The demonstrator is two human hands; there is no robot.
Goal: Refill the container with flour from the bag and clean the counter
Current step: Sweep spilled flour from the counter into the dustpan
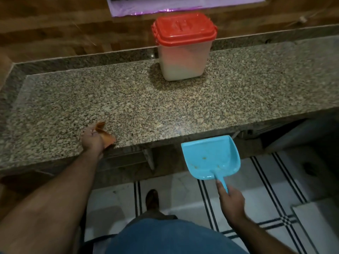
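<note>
Here your left hand (92, 139) grips a crumpled orange cloth (107, 137) at the near edge of the speckled granite desk (183, 110). Your right hand (231, 200) curls its fingers (219, 186) round the handle of a light blue plastic dustpan (211, 157), held just below that edge. The translucent container with the red lid (181, 52), closed, stands far back.

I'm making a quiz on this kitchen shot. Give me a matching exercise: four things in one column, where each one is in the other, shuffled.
Things:
1. container
2. dustpan
3. orange cloth
4. red lid

Places:
A. in the left hand at the counter's front edge
B. on the container
C. at the back of the counter
D. held by the right hand below the counter's edge

Pairs: 1-C, 2-D, 3-A, 4-B
</note>
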